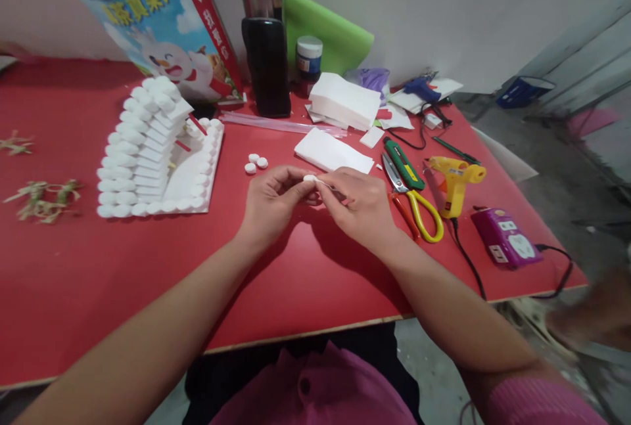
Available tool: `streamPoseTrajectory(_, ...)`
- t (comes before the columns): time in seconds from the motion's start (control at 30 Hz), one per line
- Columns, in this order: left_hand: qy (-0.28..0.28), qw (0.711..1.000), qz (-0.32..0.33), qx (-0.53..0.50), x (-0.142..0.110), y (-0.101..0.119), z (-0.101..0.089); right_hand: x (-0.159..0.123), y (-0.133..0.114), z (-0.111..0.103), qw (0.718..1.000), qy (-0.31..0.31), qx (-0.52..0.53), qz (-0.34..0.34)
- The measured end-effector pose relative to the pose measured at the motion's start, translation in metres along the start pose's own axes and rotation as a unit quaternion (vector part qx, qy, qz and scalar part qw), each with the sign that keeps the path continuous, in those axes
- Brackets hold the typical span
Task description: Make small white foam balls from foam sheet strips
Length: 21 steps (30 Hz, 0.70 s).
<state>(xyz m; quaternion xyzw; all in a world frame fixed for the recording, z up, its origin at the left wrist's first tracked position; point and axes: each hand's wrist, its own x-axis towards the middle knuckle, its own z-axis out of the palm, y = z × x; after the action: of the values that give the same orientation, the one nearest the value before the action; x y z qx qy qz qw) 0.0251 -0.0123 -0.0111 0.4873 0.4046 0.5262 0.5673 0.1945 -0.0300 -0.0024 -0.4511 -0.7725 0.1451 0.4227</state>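
Over the middle of the red table, my left hand [271, 200] pinches a small white rounded piece [310, 178] between thumb and fingertips. My right hand [359, 201] is closed against its right side, its thumb and finger pinching a thin white end of the piece. The fingers partly cover it. Several similar white rounds [251, 167] lie just beyond my left hand. Further left stands a white model [131, 178] built from such rounds, with a stepped row of white slabs and two red sticks. Behind my hands lie folded white sheets [334, 151].
To the right are scissors [414, 205], a green cutter [404, 162], a yellow glue gun [454, 182] with its cord and a purple power socket [507, 238]. A phone [267, 67], a jar [309, 57] and a printed box [162, 24] stand behind. Straw pieces [46, 200] lie left.
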Motion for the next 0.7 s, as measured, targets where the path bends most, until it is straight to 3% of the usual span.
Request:
streamPoseTrajectory(0.23,-0.052,0.995,-0.017,0.081,0.004,0.007,-0.01,0.007,0.012,-0.012,0.994,-0.109,0.011,-0.013)
streamPoseTrajectory(0.47,-0.025,0.996,-0.021,0.085,-0.001,-0.001,-0.005,0.006,0.014,-0.004,0.997,-0.072,-0.009,0.03)
streamPoseTrajectory(0.57,-0.051,0.996,-0.042,0.055,0.0,-0.001,-0.006,0.008,0.017,-0.009,0.996,-0.082,-0.001,0.036)
streamPoseTrajectory(0.7,-0.084,0.993,-0.06,0.053,0.004,0.003,-0.011,0.012,0.02,-0.019,0.988,-0.121,0.085,0.042)
